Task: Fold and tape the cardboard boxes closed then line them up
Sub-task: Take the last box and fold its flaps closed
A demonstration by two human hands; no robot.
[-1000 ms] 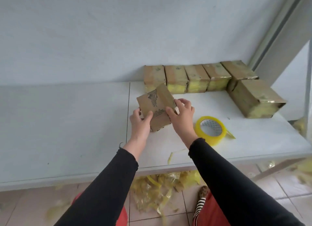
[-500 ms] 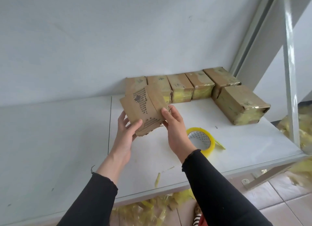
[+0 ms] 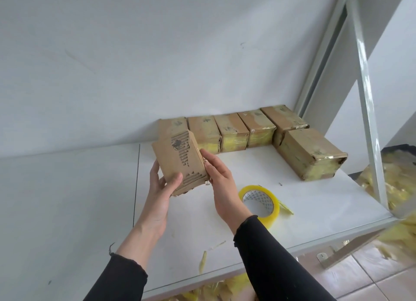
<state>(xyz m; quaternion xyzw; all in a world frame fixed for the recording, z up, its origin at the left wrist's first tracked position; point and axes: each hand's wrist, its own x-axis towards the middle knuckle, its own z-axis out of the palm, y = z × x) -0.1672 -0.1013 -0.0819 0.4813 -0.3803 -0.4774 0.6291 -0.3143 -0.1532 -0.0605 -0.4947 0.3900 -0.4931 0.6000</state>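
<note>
With six taped boxes [image 3: 234,132] already lining the wall, the left hand [image 3: 162,188] is gripping an untaped box [image 3: 180,163] above the table [image 3: 304,206] while the right hand [image 3: 219,179] is pressing flat-fingered against its side, tape [image 3: 260,201] lying unused nearby.

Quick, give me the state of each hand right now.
Left hand: holds the cardboard box, thumb curled over its front.
Right hand: open, straight fingers pressed against the box's right side.
</note>
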